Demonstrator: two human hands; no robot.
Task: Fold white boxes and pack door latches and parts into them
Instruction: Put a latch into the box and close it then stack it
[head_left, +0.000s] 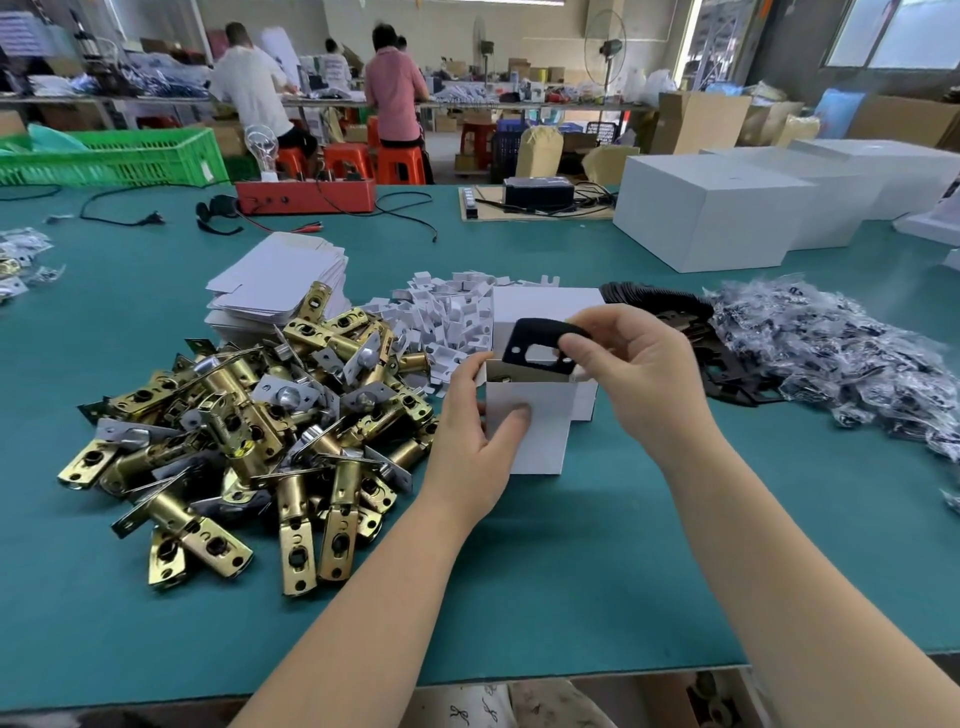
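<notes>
Black strike plate (540, 340) is going into the little white box (530, 415) right now, so we're at the packing step, not the folding one. We've got the box standing open-topped on the green table (571, 571), around the middle of the frame, with something brassy already showing inside it, looks like a latch. Our left hand (478, 441) is wrapped round the box's left side, thumb flat on the front face, keeping it upright. Our right hand (639, 374) pinches the plate by its right end between thumb and fingertips, holding it tilted just above the opening. Next move, we reckon: angle the plate down so it slides in alongside the latch without snagging the flaps. Pile of brass door latches (249, 426) sits at left of centre, flat box blanks (280, 286) behind it, bagged parts (841, 353) at right.
</notes>
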